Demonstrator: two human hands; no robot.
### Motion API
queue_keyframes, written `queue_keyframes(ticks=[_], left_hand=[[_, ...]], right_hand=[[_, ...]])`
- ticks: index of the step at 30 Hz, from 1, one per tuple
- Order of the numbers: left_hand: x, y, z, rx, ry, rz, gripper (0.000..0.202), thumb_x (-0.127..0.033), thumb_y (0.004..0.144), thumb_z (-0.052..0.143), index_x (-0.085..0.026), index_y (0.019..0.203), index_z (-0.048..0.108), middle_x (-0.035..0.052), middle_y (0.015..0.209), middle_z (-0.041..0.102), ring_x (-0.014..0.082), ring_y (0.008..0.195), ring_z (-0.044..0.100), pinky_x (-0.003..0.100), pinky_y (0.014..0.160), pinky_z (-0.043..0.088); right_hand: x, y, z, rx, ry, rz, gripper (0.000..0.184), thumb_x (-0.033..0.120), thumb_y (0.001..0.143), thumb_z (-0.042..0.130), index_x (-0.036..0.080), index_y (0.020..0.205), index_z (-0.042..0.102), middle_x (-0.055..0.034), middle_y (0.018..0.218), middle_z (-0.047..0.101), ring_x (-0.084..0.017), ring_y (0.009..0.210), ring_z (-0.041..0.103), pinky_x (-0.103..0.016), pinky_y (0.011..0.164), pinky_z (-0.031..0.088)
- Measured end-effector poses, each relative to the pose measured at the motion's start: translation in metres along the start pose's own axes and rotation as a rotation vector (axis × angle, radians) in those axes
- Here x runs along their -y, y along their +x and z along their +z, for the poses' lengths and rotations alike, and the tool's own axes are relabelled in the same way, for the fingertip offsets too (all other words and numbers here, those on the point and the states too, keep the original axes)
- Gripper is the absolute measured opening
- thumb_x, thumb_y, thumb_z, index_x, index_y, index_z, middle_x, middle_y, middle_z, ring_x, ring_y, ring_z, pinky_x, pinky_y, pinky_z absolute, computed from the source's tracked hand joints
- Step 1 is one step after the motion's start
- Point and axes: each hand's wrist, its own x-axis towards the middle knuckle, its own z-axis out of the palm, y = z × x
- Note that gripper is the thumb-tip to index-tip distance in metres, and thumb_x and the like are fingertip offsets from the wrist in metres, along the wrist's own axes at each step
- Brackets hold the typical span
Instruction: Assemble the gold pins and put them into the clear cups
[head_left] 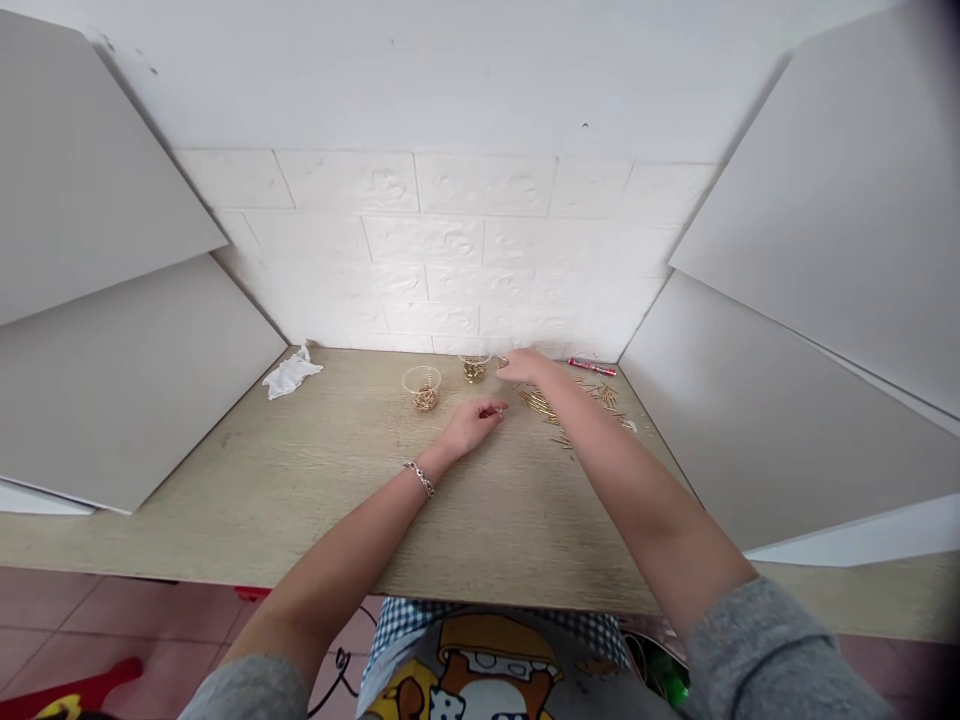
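Observation:
My left hand (471, 422) rests on the wooden table (300, 480), fingers curled in a pinch over something small that I cannot make out; a bracelet circles its wrist. My right hand (523, 366) reaches farther back, fingers pinched together beside a clear plastic cup (474, 368) holding small gold pieces. A second clear cup (422, 388) with similar gold pieces stands just left of it, beyond my left hand. Thin gold pins (540, 405) lie scattered on the table right of my left hand and under my right forearm.
A crumpled white tissue (291, 374) lies at the back left of the table. A red pen (591, 367) lies against the white brick wall at the back right. Grey slanted panels flank the table on both sides.

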Motion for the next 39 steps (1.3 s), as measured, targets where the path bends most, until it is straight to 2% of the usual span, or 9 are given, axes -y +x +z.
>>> queue_keyframes(ticks=[7, 13, 19, 25, 28, 31, 33, 35, 39], left_hand=[[0.006, 0.004, 0.001, 0.014, -0.006, 0.005, 0.025, -0.023, 0.076, 0.053, -0.018, 0.096, 0.068, 0.0043, 0.097, 0.069, 0.0178, 0.086, 0.061, 0.028, 0.080, 0.046], [0.004, 0.002, 0.000, 0.019, 0.012, 0.000, 0.027, -0.023, 0.076, 0.053, -0.018, 0.097, 0.068, 0.0041, 0.101, 0.068, 0.0185, 0.091, 0.060, 0.029, 0.083, 0.045], [-0.002, -0.002, 0.000, 0.068, 0.018, -0.027, 0.028, -0.025, 0.076, 0.053, -0.018, 0.100, 0.067, 0.0035, 0.097, 0.068, 0.0180, 0.088, 0.060, 0.028, 0.081, 0.046], [-0.002, -0.002, 0.001, 0.053, -0.032, -0.053, 0.027, -0.024, 0.074, 0.054, -0.019, 0.097, 0.068, 0.0025, 0.086, 0.068, 0.0163, 0.079, 0.059, 0.027, 0.075, 0.046], [-0.003, 0.001, -0.001, -0.032, -0.138, -0.083, 0.028, -0.024, 0.073, 0.055, -0.016, 0.098, 0.066, 0.0027, 0.081, 0.067, 0.0140, 0.072, 0.057, 0.026, 0.069, 0.045], [-0.006, 0.003, -0.007, -0.227, -0.270, -0.112, 0.032, -0.022, 0.074, 0.051, -0.013, 0.102, 0.063, 0.0040, 0.081, 0.064, 0.0111, 0.066, 0.054, 0.023, 0.064, 0.044], [-0.009, 0.003, -0.010, -0.317, -0.317, -0.114, 0.032, -0.022, 0.074, 0.049, -0.013, 0.102, 0.061, 0.0044, 0.082, 0.063, 0.0099, 0.065, 0.052, 0.022, 0.062, 0.043], [-0.011, 0.002, -0.010, -0.338, -0.318, -0.111, 0.030, -0.021, 0.075, 0.047, -0.012, 0.101, 0.060, 0.0041, 0.081, 0.061, 0.0093, 0.064, 0.051, 0.021, 0.062, 0.043], [-0.012, -0.001, -0.003, -0.269, -0.307, -0.078, 0.035, -0.017, 0.077, 0.046, -0.015, 0.111, 0.054, 0.0003, 0.075, 0.059, 0.0078, 0.060, 0.049, 0.020, 0.061, 0.042]], right_hand=[[0.000, 0.014, -0.002, 0.012, 0.043, 0.026, 0.030, 0.028, 0.076, 0.060, -0.001, 0.084, 0.067, -0.0163, 0.090, 0.068, -0.021, 0.094, 0.059, -0.025, 0.079, 0.040], [-0.001, 0.019, -0.004, -0.001, 0.076, 0.038, 0.029, 0.026, 0.079, 0.061, -0.004, 0.079, 0.064, -0.0152, 0.083, 0.068, -0.021, 0.093, 0.058, -0.028, 0.082, 0.040], [-0.006, 0.017, -0.004, -0.006, 0.113, 0.032, 0.030, 0.034, 0.087, 0.052, 0.010, 0.105, 0.057, -0.0056, 0.106, 0.059, -0.019, 0.092, 0.058, -0.037, 0.080, 0.048], [-0.005, 0.015, -0.010, 0.008, 0.139, 0.012, 0.031, 0.032, 0.090, 0.048, 0.011, 0.111, 0.055, -0.0052, 0.114, 0.054, -0.022, 0.097, 0.056, -0.037, 0.083, 0.047], [-0.003, 0.015, -0.013, 0.042, 0.145, 0.036, 0.030, 0.032, 0.091, 0.044, 0.010, 0.108, 0.056, -0.0039, 0.110, 0.055, -0.020, 0.095, 0.057, -0.035, 0.082, 0.047], [0.001, 0.014, -0.016, 0.067, 0.153, 0.063, 0.036, 0.034, 0.091, 0.043, 0.003, 0.093, 0.061, -0.0061, 0.096, 0.061, -0.018, 0.087, 0.059, -0.030, 0.081, 0.045], [0.002, 0.013, -0.021, 0.072, 0.159, 0.073, 0.040, 0.036, 0.087, 0.050, -0.001, 0.082, 0.063, -0.0091, 0.084, 0.063, -0.018, 0.082, 0.059, -0.028, 0.079, 0.043], [0.002, 0.012, -0.027, 0.065, 0.167, 0.074, 0.037, 0.038, 0.080, 0.058, 0.001, 0.077, 0.064, -0.0099, 0.077, 0.064, -0.019, 0.079, 0.060, -0.028, 0.077, 0.043], [-0.005, 0.003, -0.041, 0.026, 0.207, 0.043, 0.030, 0.040, 0.069, 0.066, 0.011, 0.070, 0.064, -0.0062, 0.066, 0.063, -0.021, 0.070, 0.060, -0.032, 0.069, 0.046]])
